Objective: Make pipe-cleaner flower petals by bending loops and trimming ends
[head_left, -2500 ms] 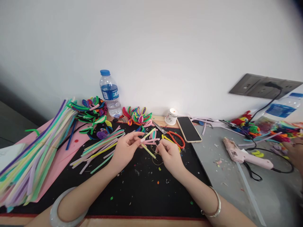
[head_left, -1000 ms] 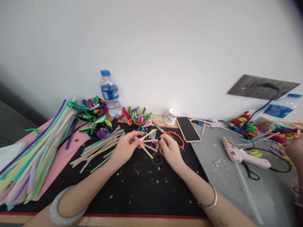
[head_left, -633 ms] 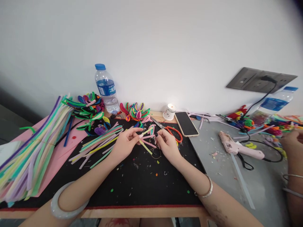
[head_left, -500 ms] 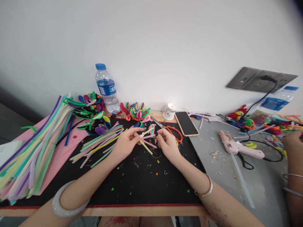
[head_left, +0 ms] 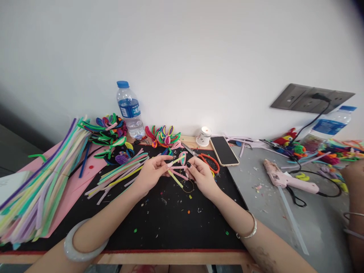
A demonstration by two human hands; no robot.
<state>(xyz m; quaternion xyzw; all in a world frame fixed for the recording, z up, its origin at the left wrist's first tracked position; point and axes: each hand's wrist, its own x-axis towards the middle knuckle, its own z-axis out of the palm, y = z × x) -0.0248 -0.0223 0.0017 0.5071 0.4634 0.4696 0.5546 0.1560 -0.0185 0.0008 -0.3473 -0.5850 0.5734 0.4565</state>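
Between my two hands are short pink and yellow-green pipe cleaners (head_left: 175,179) that cross and fan out toward the right. My left hand (head_left: 153,172) is closed, its thumb and index finger pinching them where they meet. My right hand (head_left: 199,173) is closed too, with thumb and fingertip on the end of a pink one. A small looped pink and green piece (head_left: 182,157) shows just behind the fingers. Below the fingertips a thin wire ring (head_left: 188,186) lies on the black mat (head_left: 170,223).
Orange-handled scissors (head_left: 209,163) and a phone (head_left: 224,151) lie beyond my right hand, by a paper cup (head_left: 203,136). Pipe-cleaner bundles (head_left: 45,178) and a water bottle (head_left: 131,110) stand left. A pink glue gun (head_left: 292,182) and another person's arm (head_left: 355,189) are right.
The view has tilted slightly, so things sit a little lower. Both hands keep their pinch on the pipe cleaners, with only a slight shift of the fingers.
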